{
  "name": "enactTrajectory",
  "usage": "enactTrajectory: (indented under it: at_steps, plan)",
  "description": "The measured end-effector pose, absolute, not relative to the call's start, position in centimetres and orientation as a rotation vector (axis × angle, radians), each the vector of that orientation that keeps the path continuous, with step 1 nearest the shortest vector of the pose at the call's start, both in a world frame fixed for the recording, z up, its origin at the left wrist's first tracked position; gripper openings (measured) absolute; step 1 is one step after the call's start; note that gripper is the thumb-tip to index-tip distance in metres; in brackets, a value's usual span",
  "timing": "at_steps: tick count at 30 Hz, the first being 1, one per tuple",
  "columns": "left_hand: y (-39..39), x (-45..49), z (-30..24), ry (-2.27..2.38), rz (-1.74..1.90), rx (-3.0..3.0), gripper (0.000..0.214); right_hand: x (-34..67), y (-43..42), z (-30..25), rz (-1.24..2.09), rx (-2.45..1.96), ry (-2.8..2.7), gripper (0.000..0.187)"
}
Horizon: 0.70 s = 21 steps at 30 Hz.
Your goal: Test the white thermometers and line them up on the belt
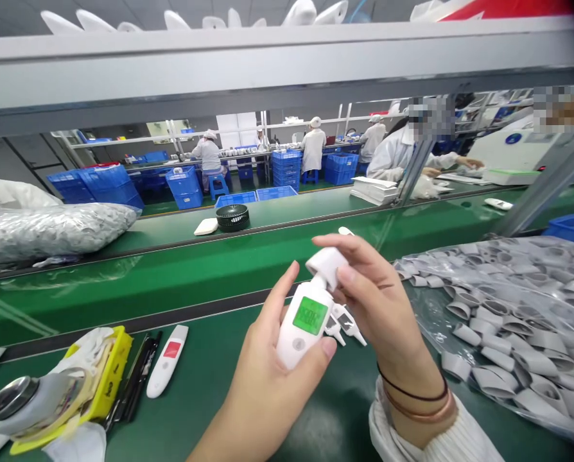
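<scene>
A white thermometer with a lit green screen rests in my left hand, its thumb and fingers wrapped round the body. My right hand pinches a white cap over the thermometer's tip. The narrow tip shows just below the cap; I cannot tell whether the two touch. Behind my hands, more white thermometers lie on the green bench, partly covered by my fingers. Another thermometer with a red screen lies to the left.
Many grey-white caps spill from a clear bag at right. A yellow tray, dark pens and a clear jar stand at left. Beyond runs a green conveyor belt with a black fan. Co-workers sit further back.
</scene>
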<state>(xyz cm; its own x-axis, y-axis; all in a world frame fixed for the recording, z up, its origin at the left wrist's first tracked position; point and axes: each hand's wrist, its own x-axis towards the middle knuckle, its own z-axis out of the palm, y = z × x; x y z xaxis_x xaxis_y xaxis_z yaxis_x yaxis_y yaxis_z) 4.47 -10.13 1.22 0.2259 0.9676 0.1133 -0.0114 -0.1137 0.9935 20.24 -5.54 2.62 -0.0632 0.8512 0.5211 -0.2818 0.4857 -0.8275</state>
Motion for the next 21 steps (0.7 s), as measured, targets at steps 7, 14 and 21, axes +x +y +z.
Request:
enactTrajectory:
  at_steps: [7,14,21]
  plan:
    - [-10.4,4.3,1.3,0.998,1.116,1.399,0.077,19.9,-6.4,2.6,0.900,-0.646,-1.389,0.025]
    - [-11.1,5.0,2.5,1.049,1.137,1.298,0.076,19.7,-6.5,2.4,0.770,-0.677,-1.421,0.025]
    - [-11.1,4.9,2.4,1.013,1.130,1.295,0.079,19.2,-6.6,1.9,0.657,-0.676,-1.496,0.028]
